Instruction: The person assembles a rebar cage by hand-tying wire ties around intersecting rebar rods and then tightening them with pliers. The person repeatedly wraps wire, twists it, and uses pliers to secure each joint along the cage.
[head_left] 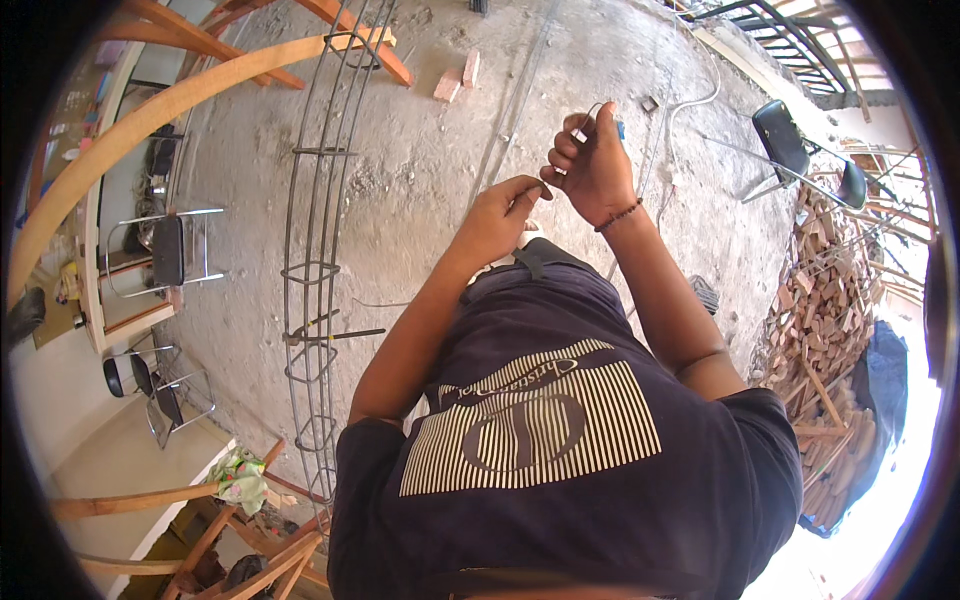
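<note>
Both hands are raised close together in front of my torso. My left hand (497, 218) is closed in a pinch, fingertips toward the right hand; whatever is between them is too small to make out. My right hand (598, 172), a beaded bracelet (619, 214) at its wrist, has its fingers curled in and thumb up. A thin wire (588, 116) arcs out by its fingertips. Behind the thumb shows a small blue piece (621, 130), otherwise hidden by the hand. To the left, apart from both hands, runs a long rebar cage (325, 152) with square stirrups.
A dark bar tool (345, 333) lies across the cage. Two brick pieces (447, 86) rest on the rough concrete floor (420, 200). Chairs stand at left (168, 252) and right (781, 137). A broken-brick pile (825, 290) fills the right side; wooden beams (150, 115) cross the upper left.
</note>
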